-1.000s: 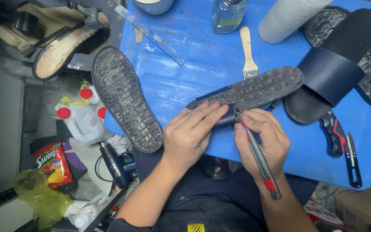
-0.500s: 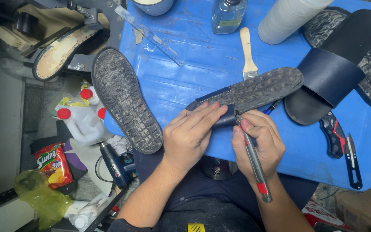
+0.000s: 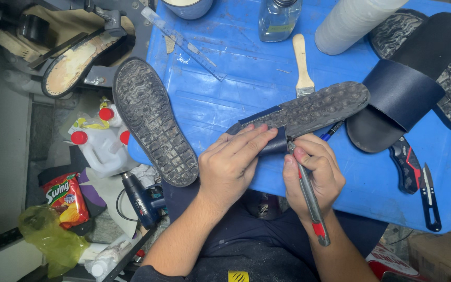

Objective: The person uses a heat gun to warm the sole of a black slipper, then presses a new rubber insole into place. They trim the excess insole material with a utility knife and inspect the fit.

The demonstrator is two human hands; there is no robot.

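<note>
Right hand [image 3: 313, 172] is fisted round the utility knife [image 3: 309, 196], blade up at twelve o'clock against the dark strap [image 3: 272, 146]. Left hand [image 3: 233, 159] lies flat, fingers together, pinning it. The sole [image 3: 314, 107] at one o'clock looks light, rubbery, flexible; best held near the cut.

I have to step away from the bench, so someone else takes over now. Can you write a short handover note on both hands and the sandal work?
Left hand: presses the dark blue strap flat against the near end of the grey sole.
Right hand: grips a utility knife, blade tip at the strap's edge.
Nearby on the blue table: a second sole tread-up, a finished navy slide, a brush, a glass bottle, folding knife, snips.
Done: strap sits on the sole. Left: the cut at the strap edge looks unfinished.
</note>
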